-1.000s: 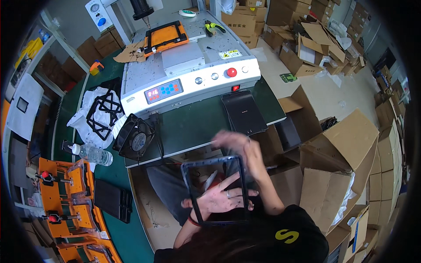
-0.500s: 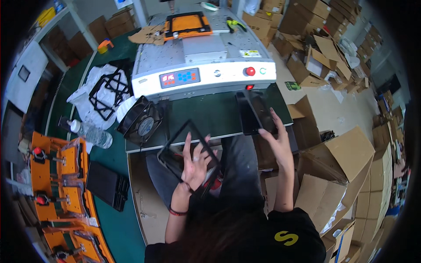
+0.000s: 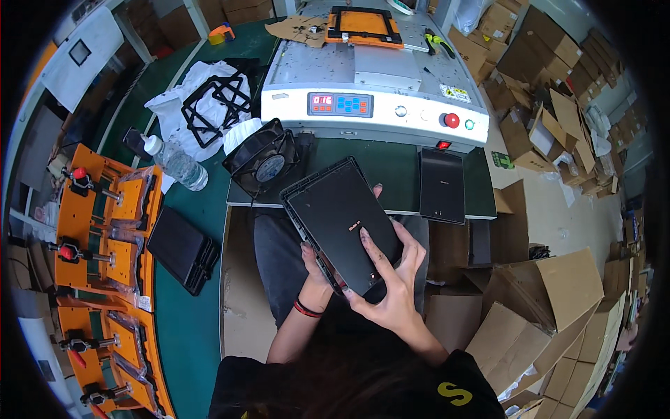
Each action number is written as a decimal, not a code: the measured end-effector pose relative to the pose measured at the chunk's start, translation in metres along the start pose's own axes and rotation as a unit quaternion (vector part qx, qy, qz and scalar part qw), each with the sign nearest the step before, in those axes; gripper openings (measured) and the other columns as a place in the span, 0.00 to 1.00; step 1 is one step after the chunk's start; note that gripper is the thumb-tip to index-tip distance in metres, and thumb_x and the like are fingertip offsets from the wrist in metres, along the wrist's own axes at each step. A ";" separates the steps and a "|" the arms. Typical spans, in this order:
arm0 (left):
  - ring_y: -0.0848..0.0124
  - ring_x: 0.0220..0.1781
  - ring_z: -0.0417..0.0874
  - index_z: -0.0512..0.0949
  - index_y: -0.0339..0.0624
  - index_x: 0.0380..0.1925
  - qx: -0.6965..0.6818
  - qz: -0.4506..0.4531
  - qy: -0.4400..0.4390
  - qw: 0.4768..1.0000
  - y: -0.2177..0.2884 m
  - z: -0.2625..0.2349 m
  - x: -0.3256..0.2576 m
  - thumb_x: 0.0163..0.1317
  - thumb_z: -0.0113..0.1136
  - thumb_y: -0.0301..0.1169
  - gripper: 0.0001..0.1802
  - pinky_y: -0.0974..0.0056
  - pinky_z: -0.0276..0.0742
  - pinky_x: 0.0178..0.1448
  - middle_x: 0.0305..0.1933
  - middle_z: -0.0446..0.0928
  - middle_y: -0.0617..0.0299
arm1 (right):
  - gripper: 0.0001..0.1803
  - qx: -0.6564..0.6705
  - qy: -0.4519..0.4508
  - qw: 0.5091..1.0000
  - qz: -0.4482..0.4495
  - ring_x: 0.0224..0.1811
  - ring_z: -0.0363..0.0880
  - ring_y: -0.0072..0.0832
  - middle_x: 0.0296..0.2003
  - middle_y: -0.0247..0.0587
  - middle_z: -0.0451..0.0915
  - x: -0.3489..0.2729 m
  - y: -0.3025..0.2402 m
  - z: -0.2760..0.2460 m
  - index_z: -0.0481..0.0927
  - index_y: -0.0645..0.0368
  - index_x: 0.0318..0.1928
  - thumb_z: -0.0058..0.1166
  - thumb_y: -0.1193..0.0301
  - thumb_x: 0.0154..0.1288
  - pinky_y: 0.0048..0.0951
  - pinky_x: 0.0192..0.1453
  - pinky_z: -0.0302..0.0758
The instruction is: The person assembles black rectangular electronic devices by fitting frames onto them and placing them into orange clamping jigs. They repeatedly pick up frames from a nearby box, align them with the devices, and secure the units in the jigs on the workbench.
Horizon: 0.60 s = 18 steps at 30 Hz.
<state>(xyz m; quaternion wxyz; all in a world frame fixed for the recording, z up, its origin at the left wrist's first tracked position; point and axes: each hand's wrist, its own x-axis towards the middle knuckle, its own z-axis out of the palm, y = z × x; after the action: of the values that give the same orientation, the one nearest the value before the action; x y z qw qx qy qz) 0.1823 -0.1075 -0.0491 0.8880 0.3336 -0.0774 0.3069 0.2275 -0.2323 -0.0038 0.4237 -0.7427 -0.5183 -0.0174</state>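
Note:
Over my lap, a flat black panel [image 3: 331, 202] lies tilted against a thin black rectangular frame [image 3: 299, 222], whose edge shows along the panel's upper left side. My left hand [image 3: 315, 272] grips the frame from below and the left; most of its fingers are hidden underneath. Across the panel's lower right part spreads my right hand [image 3: 394, 283], its thumb at the near edge, one fingertip on the face and other fingers by the right edge. On the bench to the right rests another black panel [image 3: 442, 187].
A white-fronted machine [image 3: 377, 115] carries an orange fixture [image 3: 364, 26] with a black frame. Left of my hands stand a black fan [image 3: 264, 162] and a water bottle [image 3: 176, 165]. Further left are black frames [image 3: 209, 105], stacked black panels [image 3: 183, 250] and orange clamp jigs [image 3: 112, 209]. Cardboard boxes [image 3: 544, 290] crowd the right.
My right hand has brought a panel from the bench at the right to the frame in my left hand. The frame has turned and now sits under the panel. The view has shifted.

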 end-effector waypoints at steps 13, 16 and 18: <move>0.48 0.77 0.47 0.47 0.49 0.74 0.048 0.012 -0.003 0.999 -0.001 -0.001 0.001 0.47 0.46 0.78 0.62 0.51 0.54 0.74 0.75 0.42 0.35 | 0.44 -0.004 0.005 1.000 0.002 0.63 0.53 0.57 0.62 0.70 0.57 -0.002 0.002 0.008 0.71 0.52 0.65 0.68 0.56 0.43 0.51 0.66 0.50; 0.48 0.77 0.47 0.47 0.49 0.74 0.046 0.006 -0.002 0.999 -0.001 -0.003 0.000 0.47 0.46 0.78 0.62 0.51 0.54 0.75 0.75 0.42 0.34 | 0.44 -0.009 0.005 1.000 0.003 0.64 0.54 0.55 0.63 0.69 0.57 -0.002 0.003 0.009 0.72 0.54 0.64 0.67 0.56 0.42 0.51 0.67 0.49; 0.48 0.77 0.48 0.47 0.49 0.74 0.040 0.001 0.000 0.999 -0.002 -0.004 -0.003 0.47 0.47 0.78 0.62 0.52 0.54 0.75 0.75 0.42 0.35 | 0.44 -0.013 -0.001 1.000 0.004 0.64 0.53 0.56 0.63 0.69 0.56 -0.002 0.003 0.009 0.72 0.53 0.64 0.67 0.56 0.43 0.51 0.67 0.49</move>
<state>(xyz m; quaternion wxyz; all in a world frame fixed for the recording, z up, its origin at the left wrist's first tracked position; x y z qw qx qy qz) 0.1811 -0.1071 -0.0543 0.8734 0.3692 -0.0652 0.3107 0.2247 -0.2279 -0.0123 0.4136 -0.7499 -0.5159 -0.0215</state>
